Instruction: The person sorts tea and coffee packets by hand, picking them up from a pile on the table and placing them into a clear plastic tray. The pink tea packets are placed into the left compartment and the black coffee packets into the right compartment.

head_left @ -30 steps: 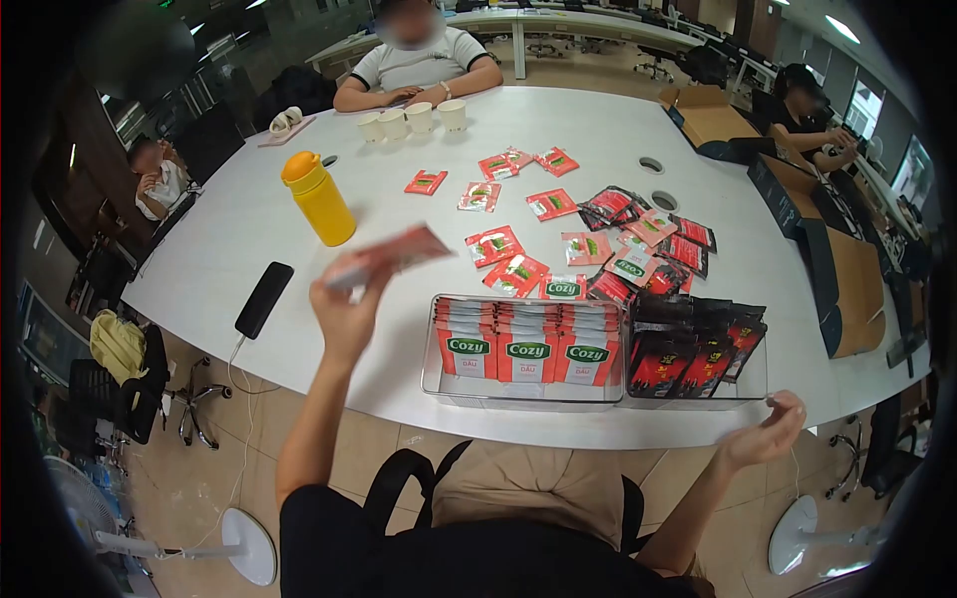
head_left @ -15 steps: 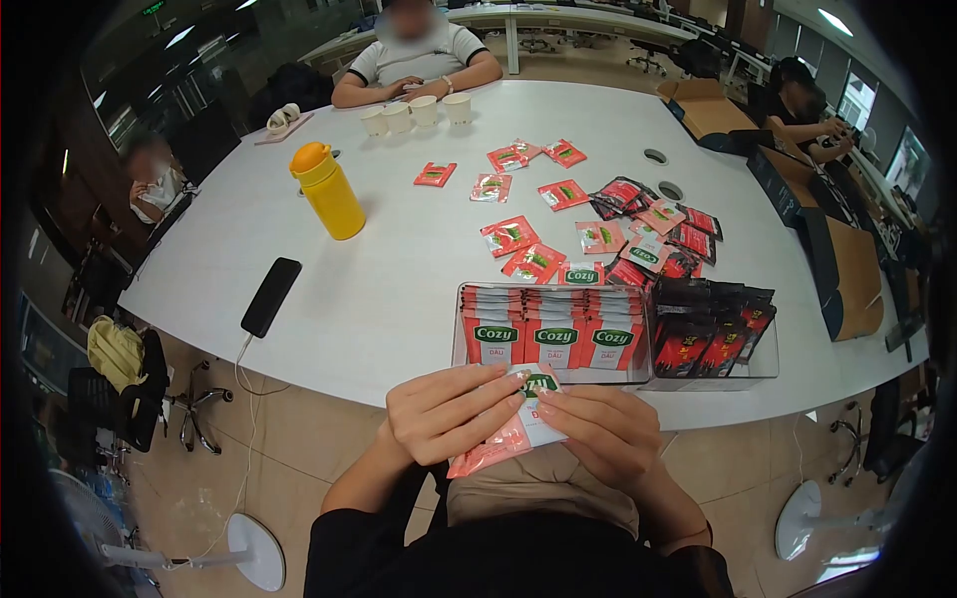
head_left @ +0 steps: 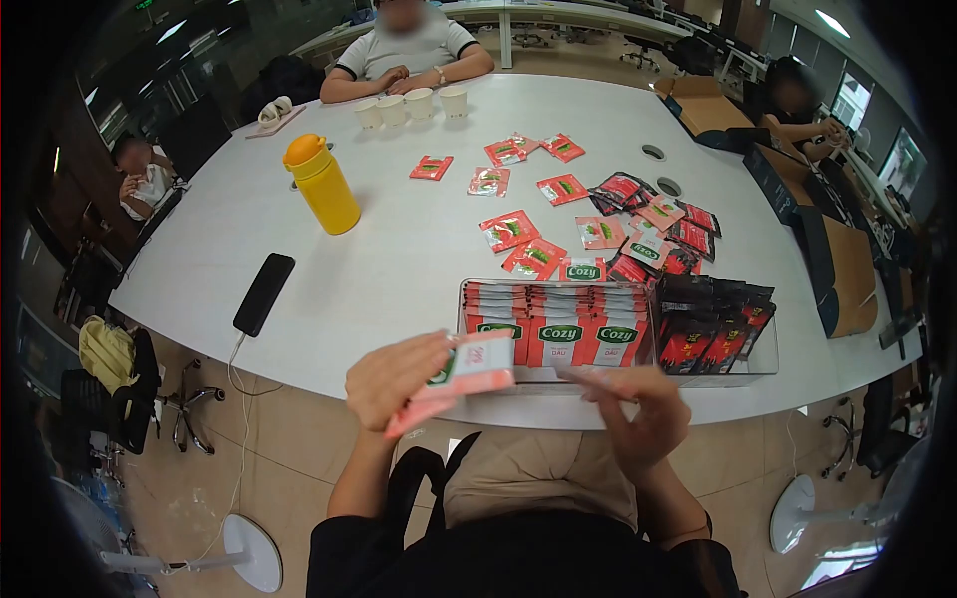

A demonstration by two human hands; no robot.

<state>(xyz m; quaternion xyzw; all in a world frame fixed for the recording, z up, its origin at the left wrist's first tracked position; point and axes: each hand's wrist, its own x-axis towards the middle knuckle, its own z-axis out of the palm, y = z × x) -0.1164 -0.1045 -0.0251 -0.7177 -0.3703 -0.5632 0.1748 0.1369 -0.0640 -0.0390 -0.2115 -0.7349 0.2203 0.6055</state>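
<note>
In front of the table's near edge, my left hand [head_left: 394, 381] is closed on red and white Cozy tea sachets [head_left: 480, 363], held tilted, with more than one edge showing. My right hand [head_left: 646, 411] hovers apart from it, just before the clear organizer box [head_left: 626, 382]. Motion smears its fingers, so whether anything is between them does not show. Rows of upright Cozy tea sachets [head_left: 558, 339] fill the box's left part. Black and red packets [head_left: 713, 334] stand in the compartment on the right, nearest my right hand.
Loose red sachets [head_left: 533, 257] and black-red packets [head_left: 620, 191] lie scattered beyond the box. A yellow bottle [head_left: 329, 194], a phone [head_left: 263, 295] with a cable and several paper cups [head_left: 419, 103] stand or lie farther off. Cardboard boxes [head_left: 847, 274] line the right edge. A person [head_left: 409, 60] sits opposite.
My hands, which were together on the Cozy sachets, have separated. The left has moved left and up with the sachets. The right has shifted right, off them.
</note>
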